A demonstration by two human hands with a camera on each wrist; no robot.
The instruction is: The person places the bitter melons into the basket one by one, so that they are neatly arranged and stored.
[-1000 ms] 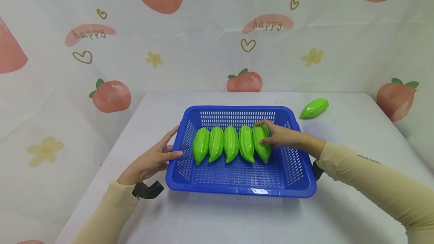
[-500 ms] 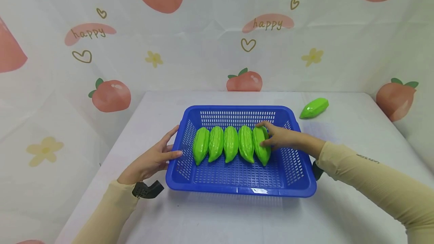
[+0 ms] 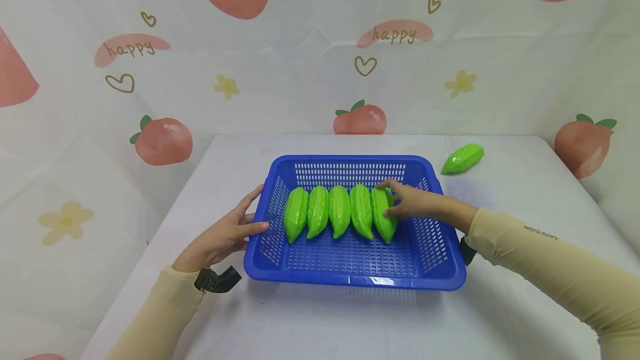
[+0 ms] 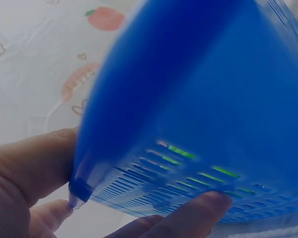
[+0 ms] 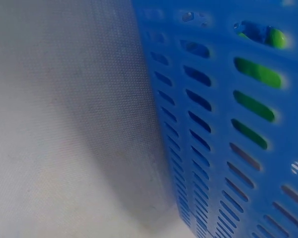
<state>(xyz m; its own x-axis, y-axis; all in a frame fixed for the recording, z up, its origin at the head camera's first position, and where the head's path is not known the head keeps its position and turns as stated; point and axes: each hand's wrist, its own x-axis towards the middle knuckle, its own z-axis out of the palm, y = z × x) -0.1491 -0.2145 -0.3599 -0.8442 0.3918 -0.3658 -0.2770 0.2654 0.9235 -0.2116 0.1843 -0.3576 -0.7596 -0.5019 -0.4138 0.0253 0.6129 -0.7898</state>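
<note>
A blue plastic basket (image 3: 345,284) with slotted walls sits on the table, and several glossy green bitter melons (image 3: 340,211) lie side by side in a row inside it. My left hand (image 3: 231,233) grips the basket's left side, thumb over the rim; in the left wrist view its fingers (image 4: 196,213) press the slotted wall from outside. Reaching over the right side, my right hand (image 3: 412,201) holds the rightmost bitter melon (image 3: 383,221) between thumb and fingers, close beside its neighbour. The right wrist view shows only the basket's outer wall (image 5: 213,109), with green through its slots.
One more bitter melon (image 3: 463,159) lies on the white-covered table (image 3: 320,321), beyond the basket's back right corner. A white cloth backdrop (image 3: 290,71) with peach prints stands behind and at the sides.
The right hand has shifted the rightmost bitter melon slightly, its lower tip moving a little left and nearer me. The left hand and basket stay in place.
</note>
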